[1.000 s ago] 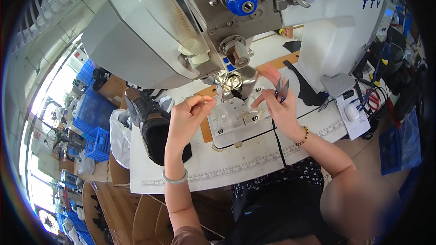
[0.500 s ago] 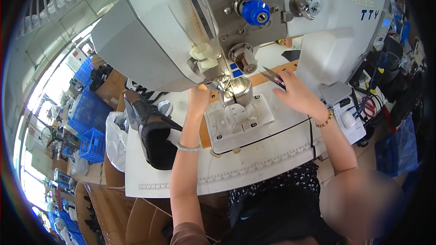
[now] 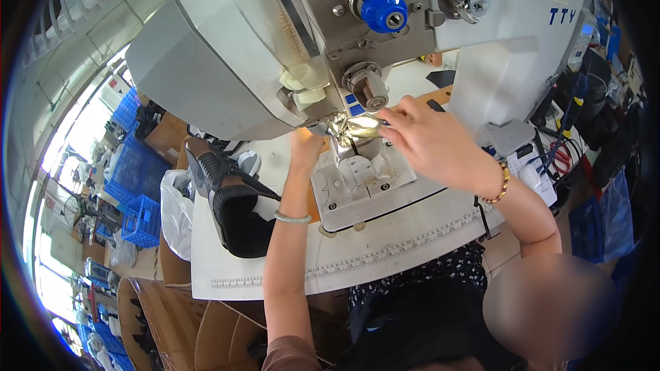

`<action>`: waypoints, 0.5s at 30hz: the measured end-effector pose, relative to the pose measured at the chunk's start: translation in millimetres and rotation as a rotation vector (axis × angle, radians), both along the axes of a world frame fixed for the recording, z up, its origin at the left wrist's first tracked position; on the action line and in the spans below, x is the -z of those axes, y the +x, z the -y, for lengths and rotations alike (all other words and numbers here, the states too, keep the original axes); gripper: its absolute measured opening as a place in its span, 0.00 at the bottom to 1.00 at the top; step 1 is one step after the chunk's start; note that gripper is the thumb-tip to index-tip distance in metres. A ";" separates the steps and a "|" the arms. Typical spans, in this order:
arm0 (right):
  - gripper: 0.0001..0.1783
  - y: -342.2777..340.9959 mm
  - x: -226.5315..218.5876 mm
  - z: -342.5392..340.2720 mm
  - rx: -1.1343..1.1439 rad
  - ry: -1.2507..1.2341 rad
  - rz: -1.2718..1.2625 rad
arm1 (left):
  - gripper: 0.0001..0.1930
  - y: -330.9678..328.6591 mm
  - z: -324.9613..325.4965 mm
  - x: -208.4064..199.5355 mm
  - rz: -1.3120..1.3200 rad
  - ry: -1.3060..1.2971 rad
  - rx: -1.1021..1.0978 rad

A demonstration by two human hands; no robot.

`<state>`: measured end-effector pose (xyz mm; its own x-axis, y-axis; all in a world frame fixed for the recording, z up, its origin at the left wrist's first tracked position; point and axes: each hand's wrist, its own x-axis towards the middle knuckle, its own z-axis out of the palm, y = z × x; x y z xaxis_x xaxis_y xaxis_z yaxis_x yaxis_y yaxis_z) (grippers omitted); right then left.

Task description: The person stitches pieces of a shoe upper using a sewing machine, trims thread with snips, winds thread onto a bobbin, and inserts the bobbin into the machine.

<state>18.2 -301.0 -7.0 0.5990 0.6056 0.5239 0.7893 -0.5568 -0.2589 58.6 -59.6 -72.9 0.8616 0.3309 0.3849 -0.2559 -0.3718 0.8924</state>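
My right hand (image 3: 440, 148) is closed around a small pair of scissors (image 3: 435, 106) with a dark handle, mostly covered by the fingers. Its fingertips are beside the lit needle area (image 3: 340, 126) of a large sewing machine (image 3: 206, 62). On the other side of the needle is my left hand (image 3: 306, 145), its fingers hidden behind the machine head, so what they hold does not show. Below the needle stands the machine's metal post (image 3: 359, 168) on a white base plate. A dark grey and brown sneaker (image 3: 230, 196) lies left of my left forearm.
The white worktable (image 3: 275, 285) has a ruler strip (image 3: 385, 259) along its near edge. A white plastic bag (image 3: 176, 213) hangs at its left, above cardboard boxes (image 3: 168, 309). Blue crates (image 3: 142, 221) stand farther left. Cables and small tools (image 3: 560, 154) lie at the right.
My right hand has moved left and in to the needle with the scissors, whose blades pointed up and away before. The left hand stays in nearly the same place.
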 end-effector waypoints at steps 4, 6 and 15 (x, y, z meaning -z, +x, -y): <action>0.11 -0.4 -3.7 -22.8 0.125 -0.047 0.022 | 0.13 13.3 -11.9 15.3 -0.035 -0.008 0.060; 0.10 31.1 12.8 -30.2 0.159 0.136 0.118 | 0.11 17.3 -15.3 27.1 0.070 -0.065 0.057; 0.16 61.5 39.0 -4.8 0.039 0.183 0.290 | 0.11 27.1 -35.8 52.7 -0.045 0.066 -0.066</action>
